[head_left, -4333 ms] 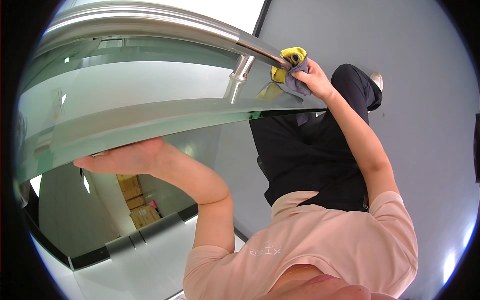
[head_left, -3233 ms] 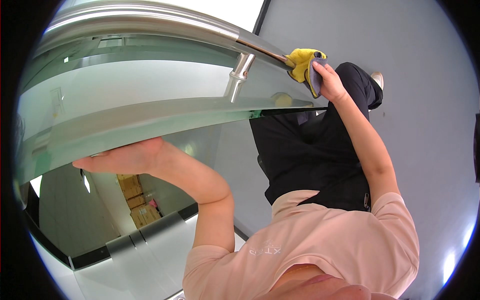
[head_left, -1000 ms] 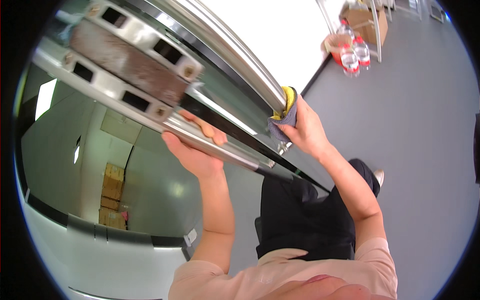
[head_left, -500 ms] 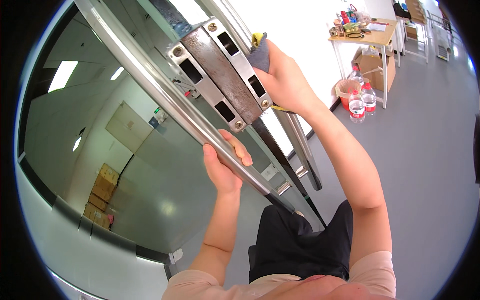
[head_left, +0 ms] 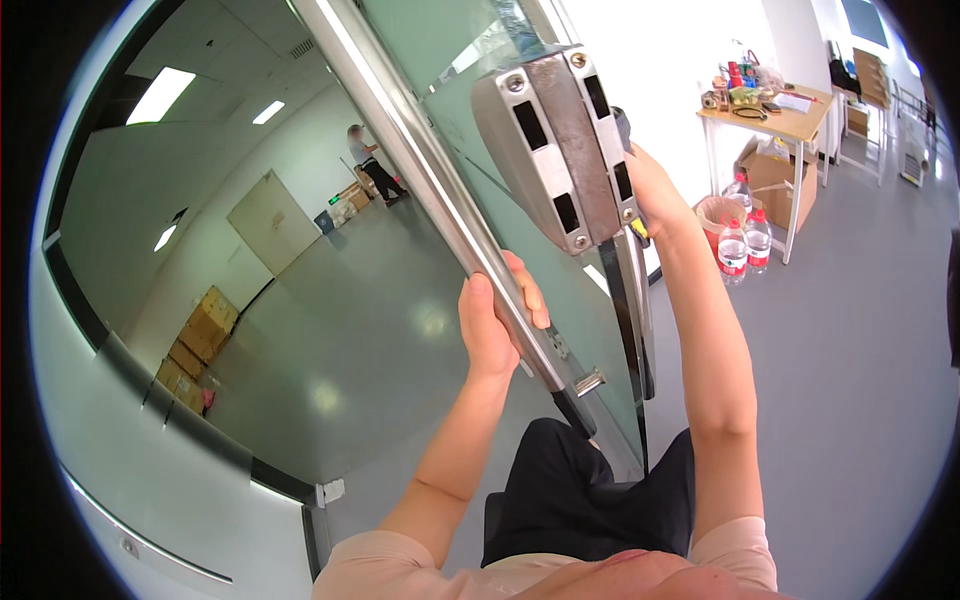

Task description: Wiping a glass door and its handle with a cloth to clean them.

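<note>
My left hand (head_left: 487, 335) is wrapped round a long steel pull handle (head_left: 410, 165) on a glass door (head_left: 570, 300). On the door's edge sits a metal lock case (head_left: 575, 150), with dark slots, screws and a worn brownish middle strip. My right hand (head_left: 655, 195) is on the lock's far side, its fingers mostly hidden behind the case. A grey cloth (head_left: 622, 122) with yellow edging shows at that hand, closed against the lock's side. Another steel handle (head_left: 640, 325) runs along the door's right face.
At the upper right stands a wooden table (head_left: 800, 118) covered with small items. Water bottles (head_left: 733, 250), a bin (head_left: 715, 215) and a cardboard box (head_left: 775, 185) are by its legs. Beyond the glass, a person (head_left: 375, 170) stands far off, and stacked boxes (head_left: 205, 325) line a wall.
The door edge, lock and handle have shifted rightward in view, showing more of the lock's left side. My right hand has gone further behind the lock. A distant person has come into view.
</note>
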The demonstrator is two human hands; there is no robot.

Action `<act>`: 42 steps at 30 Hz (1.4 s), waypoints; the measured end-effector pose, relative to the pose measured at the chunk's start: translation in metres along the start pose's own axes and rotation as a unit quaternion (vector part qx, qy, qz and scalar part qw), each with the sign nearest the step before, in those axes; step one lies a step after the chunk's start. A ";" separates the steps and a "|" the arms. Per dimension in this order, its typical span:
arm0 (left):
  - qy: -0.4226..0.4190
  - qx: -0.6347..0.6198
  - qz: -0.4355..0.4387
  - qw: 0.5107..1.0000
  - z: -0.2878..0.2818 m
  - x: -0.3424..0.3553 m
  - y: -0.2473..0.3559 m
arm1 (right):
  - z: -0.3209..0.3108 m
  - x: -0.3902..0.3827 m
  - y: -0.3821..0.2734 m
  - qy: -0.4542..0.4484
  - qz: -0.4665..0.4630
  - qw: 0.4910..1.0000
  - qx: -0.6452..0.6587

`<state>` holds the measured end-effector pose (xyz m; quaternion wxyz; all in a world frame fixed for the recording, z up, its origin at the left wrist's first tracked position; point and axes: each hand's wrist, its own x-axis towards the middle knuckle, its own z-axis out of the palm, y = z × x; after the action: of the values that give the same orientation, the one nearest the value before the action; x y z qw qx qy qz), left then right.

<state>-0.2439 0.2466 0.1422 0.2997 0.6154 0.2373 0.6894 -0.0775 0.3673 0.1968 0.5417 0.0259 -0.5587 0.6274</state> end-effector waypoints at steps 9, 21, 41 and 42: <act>-0.017 0.007 0.009 1.000 0.001 -0.001 -0.001 | 0.009 -0.013 0.004 0.116 -0.152 0.941 -0.279; 0.008 0.021 -0.020 1.000 0.005 -0.002 0.003 | 0.018 -0.045 0.019 0.234 -0.136 0.898 -0.348; 0.047 0.016 -0.048 0.998 0.006 -0.002 0.004 | -0.015 -0.108 0.086 0.238 -0.040 0.914 -0.326; 0.049 0.018 -0.050 0.997 0.005 -0.002 0.004 | -0.016 -0.111 0.086 0.239 -0.030 0.914 -0.326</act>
<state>-0.2389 0.2418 0.1440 0.3103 0.5740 0.2945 0.6982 -0.0841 0.3246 0.0622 0.6562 -0.2855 -0.5851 0.3815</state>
